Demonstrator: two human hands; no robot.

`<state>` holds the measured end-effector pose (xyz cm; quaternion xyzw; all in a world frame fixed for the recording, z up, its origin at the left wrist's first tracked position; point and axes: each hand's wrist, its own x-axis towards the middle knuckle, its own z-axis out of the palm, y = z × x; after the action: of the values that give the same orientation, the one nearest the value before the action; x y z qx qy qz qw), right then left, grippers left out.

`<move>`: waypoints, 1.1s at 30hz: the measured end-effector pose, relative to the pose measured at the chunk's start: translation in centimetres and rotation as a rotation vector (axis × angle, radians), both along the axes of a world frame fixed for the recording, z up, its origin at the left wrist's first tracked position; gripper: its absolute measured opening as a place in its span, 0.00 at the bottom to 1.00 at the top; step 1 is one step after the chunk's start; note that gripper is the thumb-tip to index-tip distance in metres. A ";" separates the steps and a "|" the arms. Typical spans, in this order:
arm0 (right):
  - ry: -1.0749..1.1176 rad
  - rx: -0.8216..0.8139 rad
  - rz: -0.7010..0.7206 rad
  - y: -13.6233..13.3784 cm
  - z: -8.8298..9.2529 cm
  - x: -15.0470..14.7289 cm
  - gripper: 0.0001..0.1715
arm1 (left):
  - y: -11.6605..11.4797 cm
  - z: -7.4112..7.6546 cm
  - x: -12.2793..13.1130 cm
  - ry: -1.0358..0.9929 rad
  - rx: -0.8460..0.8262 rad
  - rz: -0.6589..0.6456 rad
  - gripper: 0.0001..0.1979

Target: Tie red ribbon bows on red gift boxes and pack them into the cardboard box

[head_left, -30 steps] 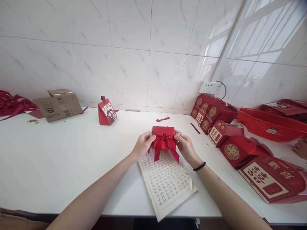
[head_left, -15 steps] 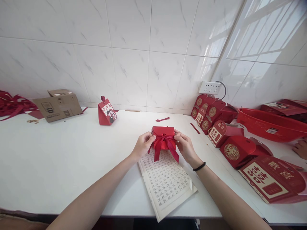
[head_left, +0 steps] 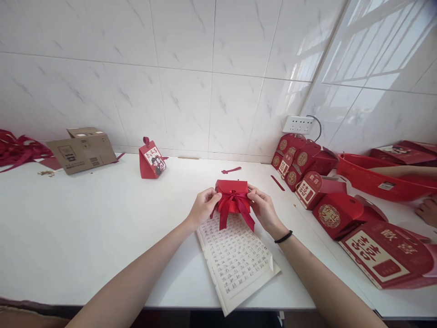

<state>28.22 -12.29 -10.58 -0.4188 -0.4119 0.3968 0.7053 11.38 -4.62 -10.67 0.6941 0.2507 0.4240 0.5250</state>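
A small red gift box (head_left: 232,186) sits at the middle of the table, over the top end of a handwritten notebook (head_left: 235,259). Around its front runs a dark red ribbon (head_left: 225,214), tied in a bow with two tails hanging down onto the page. My left hand (head_left: 204,205) pinches the left side of the ribbon and box between thumb and fingers. On the opposite side my right hand (head_left: 264,207), with a black band at the wrist, grips in the same way. The fingers behind the box are hidden.
A red triangular box (head_left: 148,164) and a brown cardboard box (head_left: 85,152) stand to the left, near piled ribbon (head_left: 20,148). Several red boxes (head_left: 337,214) line the right, beside a red basin (head_left: 362,177). Another person's arm (head_left: 403,171) reaches into the basin.
Another person's arm has come in over the red basin at the right. My hands and the gift box have stayed practically still.
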 end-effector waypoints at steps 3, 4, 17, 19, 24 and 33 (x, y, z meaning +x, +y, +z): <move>-0.003 0.002 -0.001 0.0 0.0 0.0 0.18 | 0.0 0.1 0.1 0.001 0.000 0.002 0.16; -0.003 0.003 -0.002 -0.1 0.0 0.0 0.18 | 0.0 0.1 0.1 0.002 -0.001 0.001 0.16; -0.007 -0.003 0.003 0.0 -0.1 0.1 0.18 | 0.0 0.1 0.1 0.008 -0.007 0.000 0.16; -0.005 -0.001 0.003 0.0 -0.1 0.1 0.18 | -0.1 0.0 0.0 0.010 -0.011 -0.002 0.16; -0.011 0.012 0.009 0.0 -0.2 0.2 0.18 | -0.1 0.0 -0.1 0.008 -0.014 0.000 0.16; 0.002 0.016 0.010 0.0 -0.1 0.1 0.17 | 0.0 0.0 0.0 0.004 -0.002 -0.001 0.16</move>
<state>28.32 -12.29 -10.67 -0.4109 -0.4163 0.3975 0.7070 11.34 -4.63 -10.70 0.6944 0.2519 0.4222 0.5254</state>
